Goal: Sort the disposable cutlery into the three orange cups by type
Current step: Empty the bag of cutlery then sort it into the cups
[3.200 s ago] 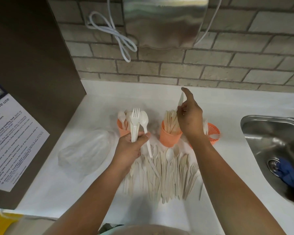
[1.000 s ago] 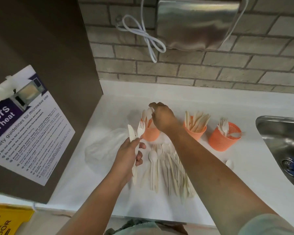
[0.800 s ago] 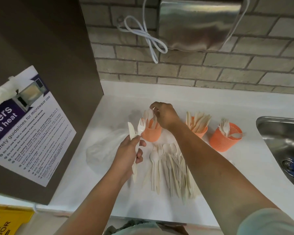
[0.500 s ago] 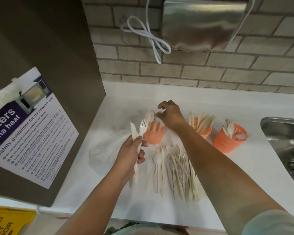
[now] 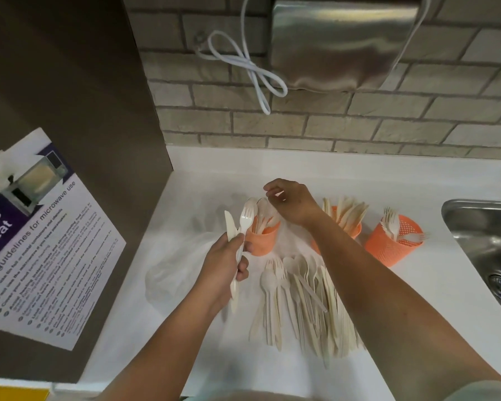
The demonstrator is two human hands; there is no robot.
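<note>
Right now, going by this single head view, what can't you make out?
1. right hand: head view; curled fingers and blur hide whether it pinches anything.
2. middle orange cup: largely covered by the right forearm.
3. cutlery pile: right side under that forearm; overlapping pieces defy counting.
4. sink: cut off by the right edge.
5. left hand: its fingers hide whether it grips more than the knife and fork.
</note>
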